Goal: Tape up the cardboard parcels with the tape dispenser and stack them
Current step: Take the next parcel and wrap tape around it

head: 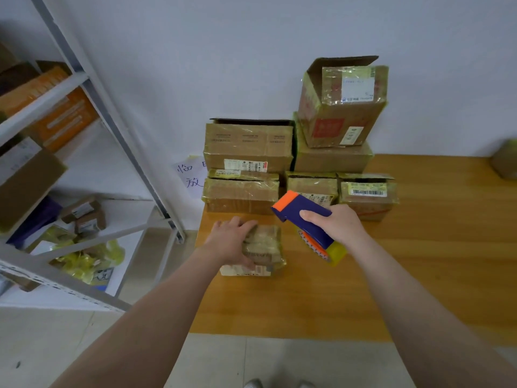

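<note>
Brown cardboard under glossy yellowish tape: the small parcel [264, 252] sits on the bench [419, 261], with a printed label on its near face. Over its top goes the left hand [229, 242], fingers curled on the far edge. Just right of it the right hand [335, 226] grips the tape dispenser [303, 212], purple with an orange nose. Beyond both hands, taped parcels [249, 152] are stacked at the wall. The top box [342, 105] has a flap up, contents hidden. Left of the left hand, a shelf rack [84, 79] holds boxes and yellow bags [92, 259].
</note>
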